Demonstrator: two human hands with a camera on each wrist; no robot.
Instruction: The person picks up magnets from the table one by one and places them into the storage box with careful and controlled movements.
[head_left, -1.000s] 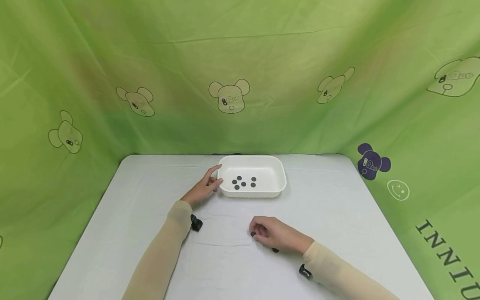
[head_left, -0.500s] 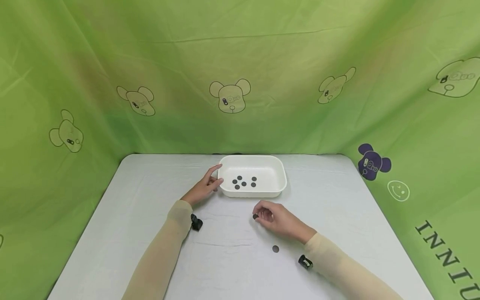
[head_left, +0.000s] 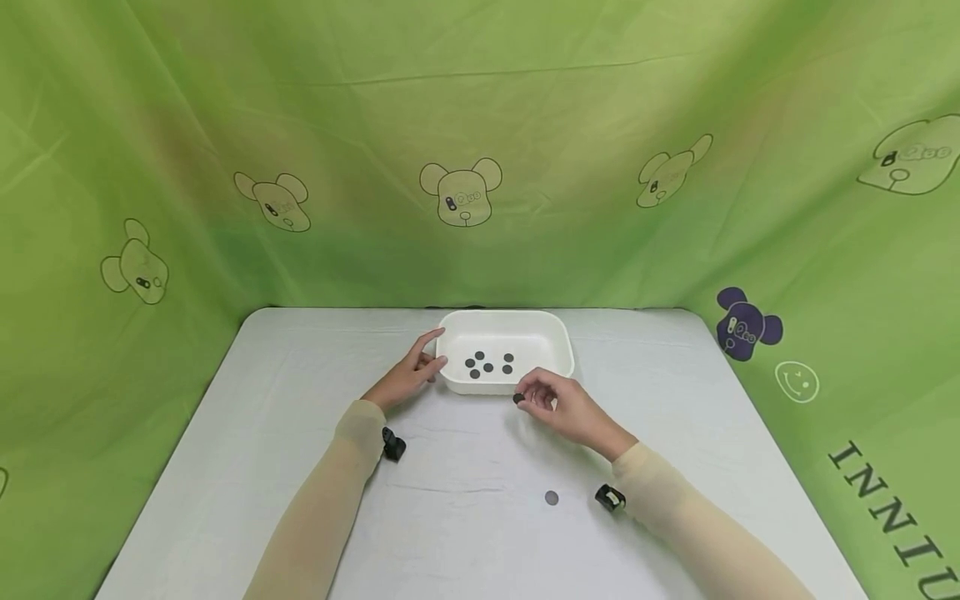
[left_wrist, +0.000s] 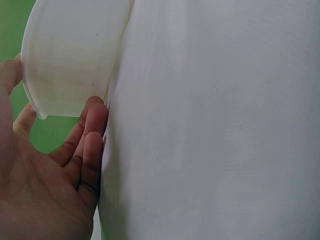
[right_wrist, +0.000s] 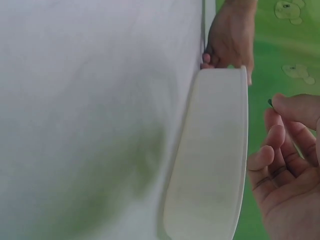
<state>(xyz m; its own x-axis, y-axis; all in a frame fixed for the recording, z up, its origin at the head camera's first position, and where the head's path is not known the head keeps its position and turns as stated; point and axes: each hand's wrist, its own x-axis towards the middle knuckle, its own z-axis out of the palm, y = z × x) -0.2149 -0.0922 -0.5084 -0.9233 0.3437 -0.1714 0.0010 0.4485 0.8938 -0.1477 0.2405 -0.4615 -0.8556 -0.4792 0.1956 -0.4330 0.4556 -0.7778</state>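
A white plastic tub stands near the back of the table, with several small dark round discs lying flat inside. My left hand rests against its left end, fingers spread, with the thumb and index finger at the rim; in the left wrist view other fingertips touch the outer wall. My right hand pinches a dark disc between thumb and index finger, just in front of the tub's near rim. The disc's edge also shows in the right wrist view. One more dark disc lies on the table nearer to me.
A white cloth covers the table. Green curtains with printed bear heads hang behind and on both sides. A black device is at the right sleeve, and another at the left wrist.
My right hand has lifted its disc off the table and carried it forward to the tub's near side, uncovering the disc left behind. The left hand stays at the tub.
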